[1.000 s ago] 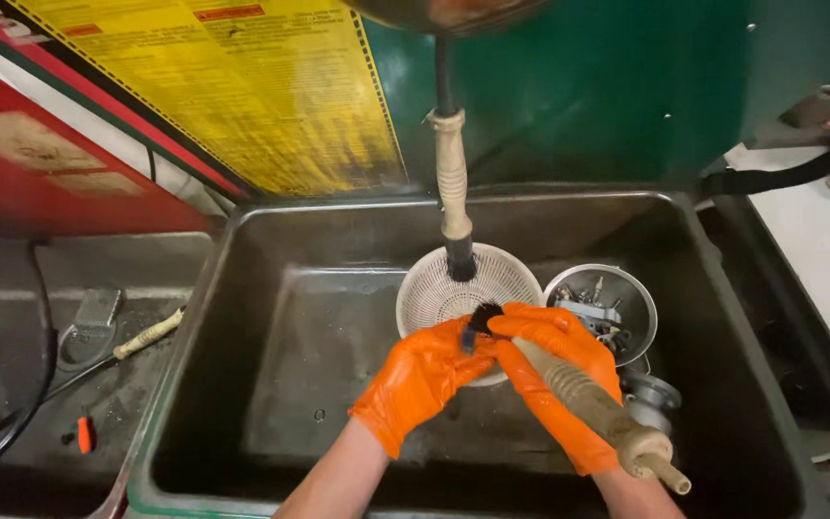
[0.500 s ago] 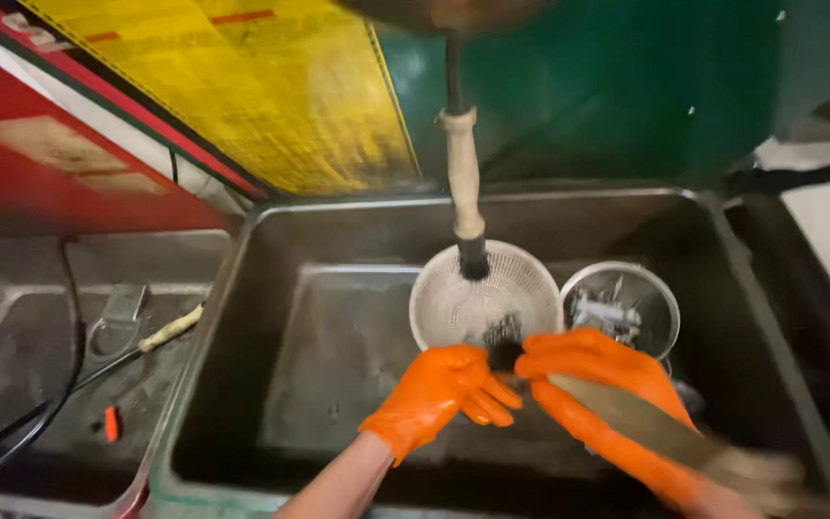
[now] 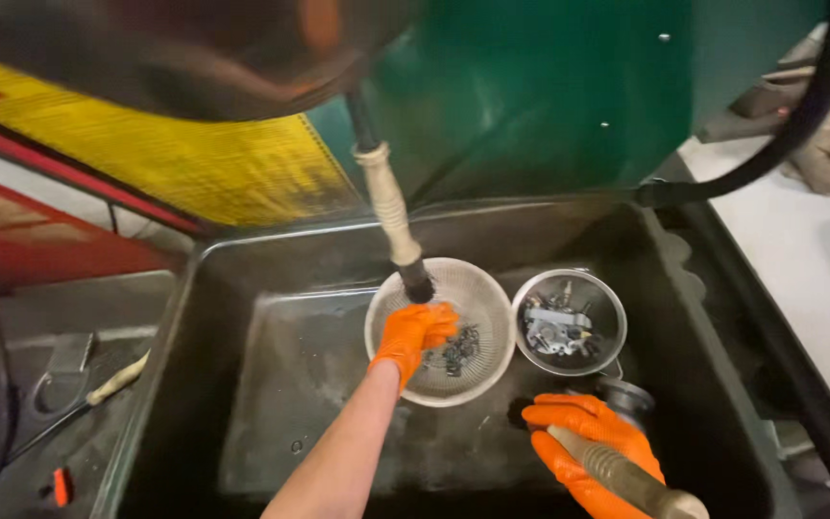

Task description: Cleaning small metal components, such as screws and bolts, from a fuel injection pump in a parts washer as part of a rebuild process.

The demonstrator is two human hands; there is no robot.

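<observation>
Both my hands wear orange gloves over a dark metal wash basin [image 3: 271, 288]. My left hand [image 3: 415, 335] reaches into a white mesh strainer bowl [image 3: 477, 298] that holds small dark metal parts [image 3: 458, 350]; its fingers are curled at the bowl's middle, and whether they pinch a part is hidden. Just above the bowl hangs a flexible spout [image 3: 391, 216] with a black nozzle. My right hand [image 3: 588, 442] grips the wooden handle of a brush [image 3: 626, 476] low at the right, bristle end hidden.
A second metal strainer [image 3: 569, 325] with shiny hardware sits right of the white bowl. A black hose [image 3: 780, 135] runs over the basin's right rim. A side tray on the left holds a bracket [image 3: 64, 370], a cable and a small orange piece [image 3: 61, 485].
My left hand left the brush and moved up into the white strainer bowl. My right hand stayed low at the right with the brush. The camera tilted and moved closer.
</observation>
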